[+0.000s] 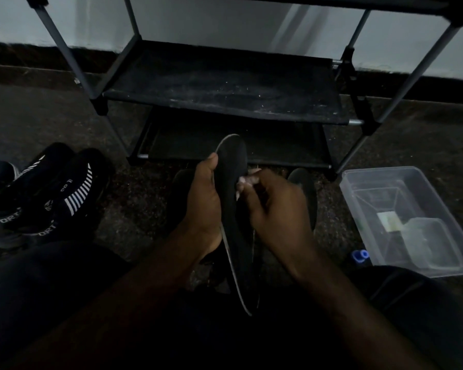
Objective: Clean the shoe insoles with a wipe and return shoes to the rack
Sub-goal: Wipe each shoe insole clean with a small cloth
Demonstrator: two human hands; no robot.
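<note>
Black foam insole [234,156] stands on edge between the fingers [211,162]: left hand [203,206] grips its side, right hand [275,206] pinches a white wipe [244,182] against it. Probably light, bendy; hold mid-length.

Dim home interior: shoe rack [225,102] against far wall [225,25], speckled floor [401,145], sneakers [51,193] left, plastic tub [358,188] right.

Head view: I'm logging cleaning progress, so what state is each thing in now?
Insole: lifted off the floor, gripped by the left hand.
Wipe: mostly hidden, pinched by the right hand against the insole.
Shoe rack: dusty, visible shelves hold no shoes.
Black sport shoes: on the floor, off the rack.
Clear plastic container: open, lidless, on the floor.
</note>
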